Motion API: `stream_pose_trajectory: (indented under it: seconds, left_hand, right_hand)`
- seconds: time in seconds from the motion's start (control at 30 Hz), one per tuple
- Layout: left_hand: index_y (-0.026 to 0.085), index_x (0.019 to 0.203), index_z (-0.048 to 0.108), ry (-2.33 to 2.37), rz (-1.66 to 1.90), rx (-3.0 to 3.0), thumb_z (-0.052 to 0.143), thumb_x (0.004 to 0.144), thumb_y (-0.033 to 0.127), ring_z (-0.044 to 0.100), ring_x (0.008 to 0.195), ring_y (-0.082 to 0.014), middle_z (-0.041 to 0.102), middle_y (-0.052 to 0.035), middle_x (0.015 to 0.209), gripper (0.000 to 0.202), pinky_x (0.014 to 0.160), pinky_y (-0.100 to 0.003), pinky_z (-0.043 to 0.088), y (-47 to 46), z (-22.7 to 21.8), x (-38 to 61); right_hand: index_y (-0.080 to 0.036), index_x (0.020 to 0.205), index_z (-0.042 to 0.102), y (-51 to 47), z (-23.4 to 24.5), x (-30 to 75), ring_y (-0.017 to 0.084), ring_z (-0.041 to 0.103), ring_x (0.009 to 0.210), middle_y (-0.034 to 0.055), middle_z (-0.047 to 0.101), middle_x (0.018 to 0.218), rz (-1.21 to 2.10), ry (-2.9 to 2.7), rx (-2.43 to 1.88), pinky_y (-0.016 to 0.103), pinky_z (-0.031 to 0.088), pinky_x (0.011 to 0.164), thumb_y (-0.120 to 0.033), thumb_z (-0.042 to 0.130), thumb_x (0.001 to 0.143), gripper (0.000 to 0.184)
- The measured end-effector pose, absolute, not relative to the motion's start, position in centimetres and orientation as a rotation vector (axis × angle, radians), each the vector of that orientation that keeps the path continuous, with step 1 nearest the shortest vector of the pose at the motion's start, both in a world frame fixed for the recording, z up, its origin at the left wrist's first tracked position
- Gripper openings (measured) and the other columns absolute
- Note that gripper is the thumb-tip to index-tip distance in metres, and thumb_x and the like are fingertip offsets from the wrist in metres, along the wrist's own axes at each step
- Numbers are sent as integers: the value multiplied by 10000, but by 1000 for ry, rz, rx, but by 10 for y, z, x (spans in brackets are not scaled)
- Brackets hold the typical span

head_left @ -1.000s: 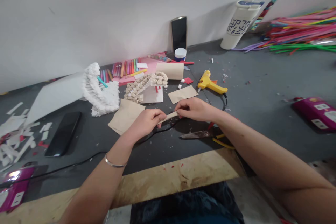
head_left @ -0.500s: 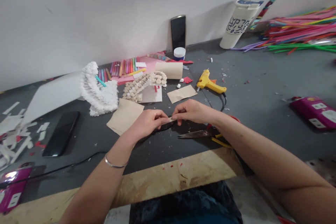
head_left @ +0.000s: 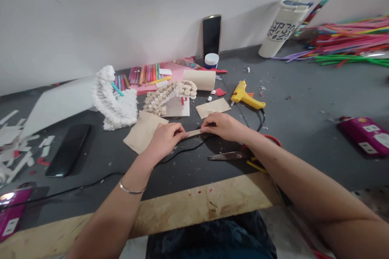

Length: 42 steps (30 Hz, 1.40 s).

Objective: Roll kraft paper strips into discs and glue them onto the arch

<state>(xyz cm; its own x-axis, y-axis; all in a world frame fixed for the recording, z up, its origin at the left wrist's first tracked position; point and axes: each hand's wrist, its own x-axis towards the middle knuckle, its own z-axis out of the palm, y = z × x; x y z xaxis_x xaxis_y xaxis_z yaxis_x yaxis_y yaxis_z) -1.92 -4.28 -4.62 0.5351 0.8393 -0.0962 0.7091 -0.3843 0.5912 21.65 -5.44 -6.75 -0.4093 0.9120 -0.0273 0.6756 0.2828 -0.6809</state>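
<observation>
A narrow folded strip of beige paper (head_left: 193,133) stretches between my two hands over the dark table. My left hand (head_left: 167,136) pinches its left end, and my right hand (head_left: 221,124) pinches the other. Beside my left hand lie beige paper sheets (head_left: 142,130). A smaller beige piece (head_left: 213,108) rests beyond my right hand. Behind them stands a curved form covered in rolled beige paper coils (head_left: 170,96), on a white base. Scissors (head_left: 231,155) with red and yellow handles lie under my right forearm.
A yellow glue gun (head_left: 246,96) lies at right, its cord trailing. Further left are a white textured model (head_left: 114,101), a black phone (head_left: 69,149) and paper scraps (head_left: 18,145). Near the wall stand a tumbler (head_left: 281,28), a phone (head_left: 212,36) and a lidded jar (head_left: 212,60). A purple power strip (head_left: 363,135) sits at right.
My hands have moved apart along the strip, so a longer stretch of it shows between them. The view has shifted slightly.
</observation>
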Motion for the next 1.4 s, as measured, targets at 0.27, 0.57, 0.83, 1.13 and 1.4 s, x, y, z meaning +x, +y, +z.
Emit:
stream_pose_trajectory:
  seconds: [0.27,0.57,0.83,1.13,1.4]
  left_hand:
    - [189,809,688,1277,312,2211,593,853,193,620,828,-179,700,-37,861,105,745,-298,437,-39,-53,-25]
    - [207,901,718,1141,415,2290,607,854,215,612,757,-147,694,-16,814,121,712,-275,427,-35,-66,-30]
    - [238,1077,724,898,432,2541,512,939,250,607,838,-172,675,-51,889,254,776,-324,409,-29,-77,-38]
    - [244,1049,735,877,356,2689,423,975,239,562,853,-180,637,-72,880,320,766,-328,380,-34,-78,-35]
    - [230,1022,732,871,352,2739,426,967,195,543,826,-181,643,-70,881,313,771,-339,363,-37,-78,-34]
  right_hand:
    - [-212,863,715,-54,-74,220,176,602,829,28,703,854,832,-2172,-1502,285,442,745,-260,628,858,100]
    - [-202,853,706,-54,-76,222,206,563,855,56,678,848,689,-2268,-1427,329,451,762,-233,610,866,102]
    - [-211,941,758,-50,-76,237,220,557,846,90,648,828,571,-2441,-1166,360,470,797,-250,516,932,246]
    - [-250,993,760,-48,-79,246,221,547,826,88,628,831,565,-2490,-1106,380,488,776,-264,484,936,283]
    - [-207,849,705,-48,-81,249,213,577,807,61,652,793,555,-2435,-1178,359,479,734,-239,577,884,137]
